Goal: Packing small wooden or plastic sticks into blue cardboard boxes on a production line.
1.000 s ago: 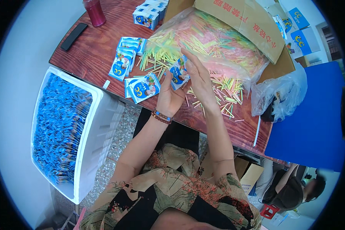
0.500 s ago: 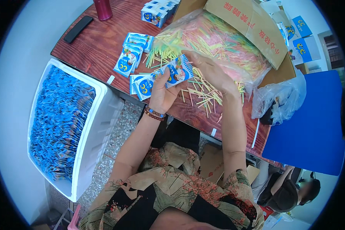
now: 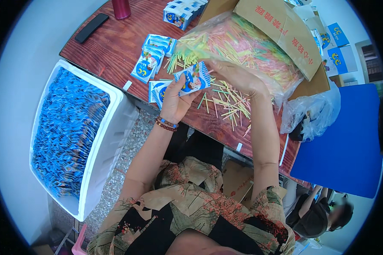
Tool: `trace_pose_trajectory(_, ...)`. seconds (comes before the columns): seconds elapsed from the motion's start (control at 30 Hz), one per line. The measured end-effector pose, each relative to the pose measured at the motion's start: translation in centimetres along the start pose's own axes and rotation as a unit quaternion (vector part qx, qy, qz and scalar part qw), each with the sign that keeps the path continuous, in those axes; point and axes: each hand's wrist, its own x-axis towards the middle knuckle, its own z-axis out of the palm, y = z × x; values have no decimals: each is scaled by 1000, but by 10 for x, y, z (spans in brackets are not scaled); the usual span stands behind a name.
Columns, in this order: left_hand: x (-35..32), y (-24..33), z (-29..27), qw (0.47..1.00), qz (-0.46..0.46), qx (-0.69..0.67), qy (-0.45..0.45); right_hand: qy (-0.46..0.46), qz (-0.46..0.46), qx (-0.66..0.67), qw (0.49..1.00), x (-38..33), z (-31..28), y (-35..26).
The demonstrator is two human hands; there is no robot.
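Observation:
My left hand grips a blue-and-white packet, thumb on its front. My right hand is closed at the packet's right edge, its fingertips pinching what looks like a short, pale pink stick. Under and beside my left hand, more flat packets lie on the table. Beyond them is a small stack of the same packets. Loose thin coloured sticks are scattered below my right hand. A large clear bag of such sticks lies just beyond it, in an open cardboard box.
A white foam bin full of blue packets stands left of the wooden table. A black phone-like object, a red cup and small boxes are at the back. A crumpled plastic bag and blue board lie right; another person sits there.
The held packet has shifted slightly left and tilted more upright in my left hand. My right hand stays at its right edge. The whole view has shifted a little.

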Motion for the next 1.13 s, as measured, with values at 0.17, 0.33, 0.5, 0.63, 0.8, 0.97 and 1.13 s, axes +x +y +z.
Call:
trace_pose_trajectory(0.17, 3, 0, -7, 1000, 26, 6, -3, -37, 48, -117, 991, 9, 24, -18)
trace_pose_trajectory(0.33, -1, 4, -1, 998, 29, -49, 10, 107, -38, -99, 989, 9, 31, 1)
trace_pose_trajectory(0.5, 2, 3, -2, 992, 14, -117, -40, 130, -151, -327, 924, 25, 68, 37)
trace_pose_trajectory(0.63, -4, 12, 9, 993, 109, -42, 5, 254, -142, -29, 956, 21, 64, 6)
trace_pose_trajectory(0.8, -7, 21, 2, 986, 156, -31, 52, 261, -70, 9, 963, 48, 96, 18)
trace_pose_trajectory(0.97, -18, 49, -13, 914, 348, 125, 170, 239, -115, 123, 956, 94, 93, 9)
trace_pose_trajectory(1.13, -40, 75, -51, 740, 348, 541, 197, 254, -151, -94, 951, 153, 113, 27)
